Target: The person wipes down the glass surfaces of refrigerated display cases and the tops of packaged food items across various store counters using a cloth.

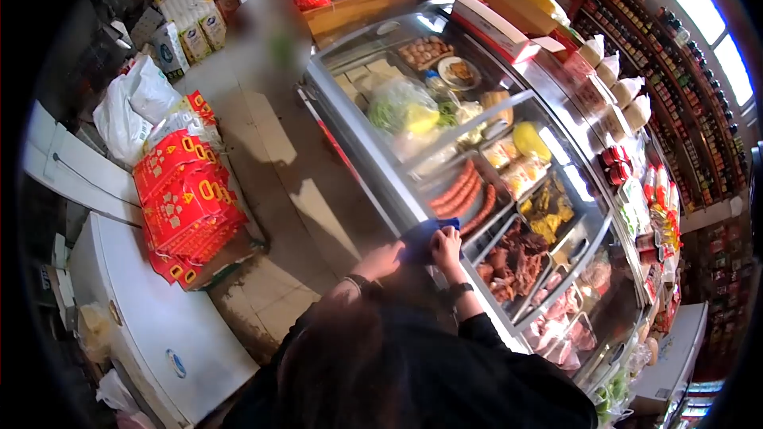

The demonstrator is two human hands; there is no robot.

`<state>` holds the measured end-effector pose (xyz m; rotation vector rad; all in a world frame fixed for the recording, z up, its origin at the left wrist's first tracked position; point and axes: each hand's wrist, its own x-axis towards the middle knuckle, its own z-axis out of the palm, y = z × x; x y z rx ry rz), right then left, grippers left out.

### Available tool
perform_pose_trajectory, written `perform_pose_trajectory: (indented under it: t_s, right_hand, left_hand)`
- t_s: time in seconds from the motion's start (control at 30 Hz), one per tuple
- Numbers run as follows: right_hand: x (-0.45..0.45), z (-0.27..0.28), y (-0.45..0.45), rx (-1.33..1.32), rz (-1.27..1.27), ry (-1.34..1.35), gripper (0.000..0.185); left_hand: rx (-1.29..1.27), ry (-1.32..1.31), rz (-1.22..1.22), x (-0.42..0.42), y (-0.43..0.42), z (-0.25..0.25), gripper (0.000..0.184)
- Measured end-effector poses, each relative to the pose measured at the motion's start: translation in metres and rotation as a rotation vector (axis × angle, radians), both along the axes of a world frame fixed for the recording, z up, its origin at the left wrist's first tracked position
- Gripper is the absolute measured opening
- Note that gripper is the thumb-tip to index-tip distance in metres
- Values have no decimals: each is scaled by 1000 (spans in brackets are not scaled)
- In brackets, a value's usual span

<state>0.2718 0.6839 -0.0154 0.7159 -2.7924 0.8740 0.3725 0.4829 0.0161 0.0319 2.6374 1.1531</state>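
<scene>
A blue cloth [416,241] is stretched between my two hands at the near edge of a glass-fronted display case [367,183]. My right hand [447,246] is closed on the cloth's right end, close to the case frame. On the other side, my left hand [380,261] grips the cloth's left edge, its fingers partly hidden. Just beyond my right hand, red sausages [458,191] lie in a tray behind the glass. Dark cooked meat [515,264] sits in another tray to the right.
Red printed boxes [191,199] are stacked on the floor at left, behind a white chest freezer [159,318]. Bagged vegetables [405,105] and eggs [427,52] are inside the case. Goods line its top, and shelves of bottles [668,71] curve along the right.
</scene>
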Motion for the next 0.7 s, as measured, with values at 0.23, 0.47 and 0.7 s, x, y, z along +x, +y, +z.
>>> perform_pose_trajectory:
  t_s: [0.23,0.47,0.7]
  right_hand:
    - [-76,-5,-118,17,92,69,10]
    - [-120,-5,-203,143,70,111,7]
    - [-187,-8,-312,149,113,-19,6]
  left_hand:
    - [-131,-20,90,-55,-91,13,36]
    - [-32,-28,171,-94,-165,-21,42]
    - [26,-81,116,-167,-293,-15,37]
